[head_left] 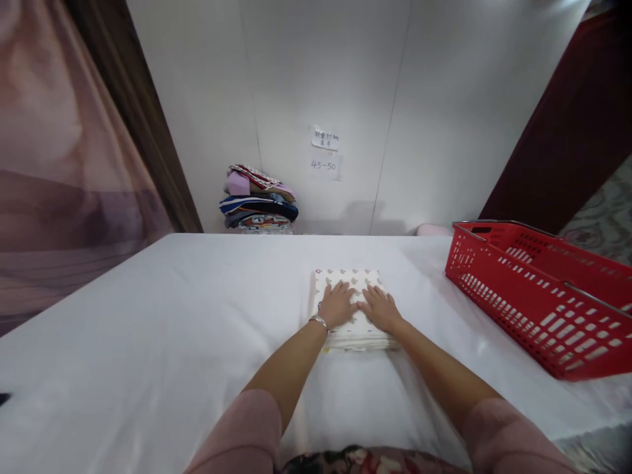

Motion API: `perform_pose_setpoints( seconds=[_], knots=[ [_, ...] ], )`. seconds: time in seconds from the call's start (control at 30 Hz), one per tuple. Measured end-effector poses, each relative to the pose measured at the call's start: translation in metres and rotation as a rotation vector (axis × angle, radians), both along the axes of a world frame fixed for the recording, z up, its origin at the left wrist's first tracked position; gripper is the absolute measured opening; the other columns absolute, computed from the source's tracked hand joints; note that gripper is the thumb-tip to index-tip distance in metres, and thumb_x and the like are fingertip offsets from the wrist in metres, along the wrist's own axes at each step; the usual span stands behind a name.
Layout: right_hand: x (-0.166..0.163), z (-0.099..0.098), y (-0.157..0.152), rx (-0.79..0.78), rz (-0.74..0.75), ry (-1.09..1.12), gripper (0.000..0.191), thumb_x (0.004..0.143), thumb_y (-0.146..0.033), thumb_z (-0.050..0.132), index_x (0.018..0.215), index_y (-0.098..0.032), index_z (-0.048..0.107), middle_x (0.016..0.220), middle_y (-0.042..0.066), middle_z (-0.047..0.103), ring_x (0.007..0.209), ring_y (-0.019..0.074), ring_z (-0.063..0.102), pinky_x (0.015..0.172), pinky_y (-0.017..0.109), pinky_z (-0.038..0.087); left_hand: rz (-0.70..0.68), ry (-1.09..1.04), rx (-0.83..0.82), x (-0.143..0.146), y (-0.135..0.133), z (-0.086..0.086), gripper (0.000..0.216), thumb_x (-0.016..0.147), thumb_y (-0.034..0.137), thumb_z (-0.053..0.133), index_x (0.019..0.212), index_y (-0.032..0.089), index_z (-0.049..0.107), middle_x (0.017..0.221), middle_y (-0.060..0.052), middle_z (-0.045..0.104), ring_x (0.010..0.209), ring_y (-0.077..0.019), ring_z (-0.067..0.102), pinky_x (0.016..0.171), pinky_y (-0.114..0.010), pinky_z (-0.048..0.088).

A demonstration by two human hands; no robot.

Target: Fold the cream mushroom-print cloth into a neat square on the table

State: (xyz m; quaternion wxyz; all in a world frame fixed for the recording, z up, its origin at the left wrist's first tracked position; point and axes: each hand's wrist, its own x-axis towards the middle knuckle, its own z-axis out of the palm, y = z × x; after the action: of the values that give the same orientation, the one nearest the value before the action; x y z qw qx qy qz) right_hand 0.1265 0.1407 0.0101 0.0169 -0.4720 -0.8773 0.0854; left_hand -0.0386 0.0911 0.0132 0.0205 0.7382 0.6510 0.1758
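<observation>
A folded white cloth (368,324) with a small printed pattern lies on the white-covered table in front of me, its folded layers showing along the near edge. My left hand (338,305) rests flat on its left half, fingers spread; a silvery bracelet circles that wrist. On the right half lies my right hand (380,308), also flat with fingers apart. The thumbs come close together at the middle. Both palms press on the top of the cloth and hide part of its print.
A red plastic basket (533,289) with metal handles stands at the table's right side. Behind the far edge is a stack of folded fabrics (259,201) against the white wall. Two paper notes (324,164) are stuck there. A pinkish curtain (74,164) hangs left of the white tabletop (172,316).
</observation>
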Motion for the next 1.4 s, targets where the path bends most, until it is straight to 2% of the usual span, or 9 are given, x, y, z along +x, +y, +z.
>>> perform_pose_setpoints(
  seconds=[0.17, 0.27, 0.43, 0.57, 0.73, 0.83, 1.03, 1.17, 1.4],
  knots=[
    [-0.001, 0.001, 0.002, -0.009, 0.002, 0.01, 0.059, 0.093, -0.053, 0.026, 0.142, -0.02, 0.03, 0.152, 0.008, 0.017, 0.14, 0.0253, 0.01, 0.108, 0.052, 0.012, 0.148, -0.052, 0.141, -0.018, -0.025, 0.0, 0.037, 0.089, 0.035, 0.044, 0.122, 0.022, 0.052, 0.14, -0.007, 0.044, 0.134, -0.0246, 0.029, 0.111, -0.051, 0.011],
    [0.0, 0.002, 0.006, -0.06, -0.009, 0.092, 0.057, 0.091, -0.05, 0.034, 0.14, -0.021, 0.035, 0.152, 0.008, 0.02, 0.14, 0.0256, 0.01, 0.109, 0.051, 0.012, 0.354, -0.213, 0.077, -0.032, -0.044, -0.006, 0.045, 0.087, 0.038, 0.046, 0.127, 0.016, 0.047, 0.141, -0.013, 0.04, 0.13, -0.0263, 0.036, 0.105, -0.043, 0.028],
    [0.017, 0.005, 0.016, -0.167, -0.169, 0.374, 0.056, 0.091, -0.047, 0.034, 0.141, -0.021, 0.035, 0.151, 0.007, 0.022, 0.138, 0.0209, 0.02, 0.11, 0.036, 0.023, 0.491, -0.512, 0.005, -0.04, -0.065, -0.009, 0.043, 0.089, 0.042, 0.041, 0.124, 0.018, 0.046, 0.114, -0.009, 0.061, 0.1, -0.0201, 0.058, 0.082, -0.03, 0.044],
    [0.037, -0.006, 0.012, -0.223, -0.276, 0.498, 0.068, 0.082, -0.042, 0.051, 0.142, -0.017, 0.033, 0.146, 0.01, 0.033, 0.133, 0.0235, 0.034, 0.108, 0.035, 0.028, 0.493, -0.614, -0.084, -0.041, -0.071, -0.003, 0.042, 0.088, 0.045, 0.041, 0.121, 0.019, 0.048, 0.09, -0.005, 0.067, 0.077, -0.0181, 0.062, 0.067, -0.028, 0.044],
    [0.046, -0.017, 0.012, -0.171, -0.232, 0.43, 0.072, 0.076, -0.036, 0.057, 0.141, -0.017, 0.034, 0.143, 0.009, 0.039, 0.13, 0.0248, 0.037, 0.108, 0.037, 0.029, 0.551, -0.644, -0.142, -0.038, -0.071, 0.0, 0.054, 0.085, 0.046, 0.046, 0.129, 0.014, 0.041, 0.095, -0.01, 0.067, 0.088, -0.0215, 0.062, 0.074, -0.029, 0.044],
    [0.051, -0.011, 0.033, -0.139, -0.203, 0.409, 0.071, 0.074, -0.031, 0.058, 0.14, -0.017, 0.036, 0.14, 0.009, 0.044, 0.126, 0.0243, 0.043, 0.104, 0.036, 0.034, 0.532, -0.774, -0.165, -0.024, -0.071, -0.006, 0.055, 0.083, 0.045, 0.05, 0.129, 0.015, 0.041, 0.101, -0.01, 0.066, 0.09, -0.0203, 0.063, 0.074, -0.028, 0.046],
    [0.057, 0.018, 0.077, 0.019, -0.242, 0.179, 0.061, 0.078, -0.029, 0.054, 0.136, -0.016, 0.042, 0.134, 0.012, 0.05, 0.122, 0.0278, 0.047, 0.1, 0.039, 0.036, 0.297, -1.099, -0.339, 0.008, -0.076, -0.017, 0.059, 0.079, 0.041, 0.061, 0.13, 0.02, 0.04, 0.089, -0.006, 0.067, 0.063, -0.0135, 0.062, 0.049, -0.02, 0.047],
    [0.025, 0.03, 0.052, 0.15, -0.03, 0.055, 0.048, 0.086, -0.028, 0.044, 0.133, -0.017, 0.047, 0.14, 0.011, 0.043, 0.132, 0.0256, 0.033, 0.107, 0.04, 0.026, 0.31, -1.176, -0.37, 0.007, -0.075, -0.016, 0.051, 0.077, 0.039, 0.062, 0.121, 0.02, 0.047, 0.091, -0.006, 0.067, 0.061, -0.0116, 0.061, 0.047, -0.018, 0.046],
    [-0.021, 0.01, -0.015, -0.001, 0.211, 0.014, 0.056, 0.093, -0.047, 0.028, 0.142, -0.02, 0.032, 0.152, 0.008, 0.021, 0.14, 0.0242, 0.011, 0.11, 0.049, 0.01, 0.296, -1.17, -0.349, 0.005, -0.074, -0.021, 0.042, 0.078, 0.037, 0.06, 0.115, 0.02, 0.051, 0.086, -0.004, 0.067, 0.059, -0.0106, 0.061, 0.046, -0.017, 0.045]
  ],
)
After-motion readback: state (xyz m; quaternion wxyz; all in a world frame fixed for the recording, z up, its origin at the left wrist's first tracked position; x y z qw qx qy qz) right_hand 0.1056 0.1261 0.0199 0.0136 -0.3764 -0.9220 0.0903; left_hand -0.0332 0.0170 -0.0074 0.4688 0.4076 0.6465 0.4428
